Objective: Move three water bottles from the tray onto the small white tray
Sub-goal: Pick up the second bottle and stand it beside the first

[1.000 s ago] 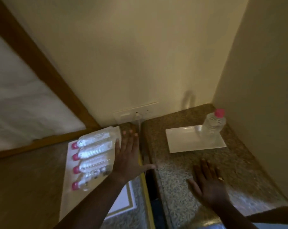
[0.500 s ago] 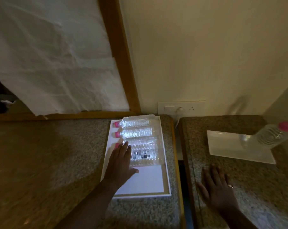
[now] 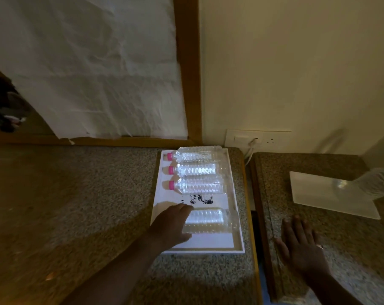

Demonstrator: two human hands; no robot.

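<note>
A white tray [image 3: 208,242] lies on the left granite counter with several clear water bottles lying flat, pink caps to the left. The three far bottles [image 3: 197,170] lie side by side. The nearest bottle [image 3: 211,221] sits apart from them, and my left hand [image 3: 169,225] is closed around its cap end, hiding the cap. On the right counter a small white tray [image 3: 314,192] holds one upright bottle [image 3: 376,186] at its far right corner. My right hand [image 3: 301,243] rests flat on the right counter, fingers spread, below that tray.
A dark gap [image 3: 256,227] separates the two granite counters. A wall socket with a plugged cable [image 3: 255,140] is behind the tray. A wood-framed panel covered with white paper [image 3: 98,73] rises at the back left. A side wall closes off the right.
My left hand has curled around the nearest bottle's cap end, and that bottle now lies apart from the other three. The view has shifted left. My right hand stays flat.
</note>
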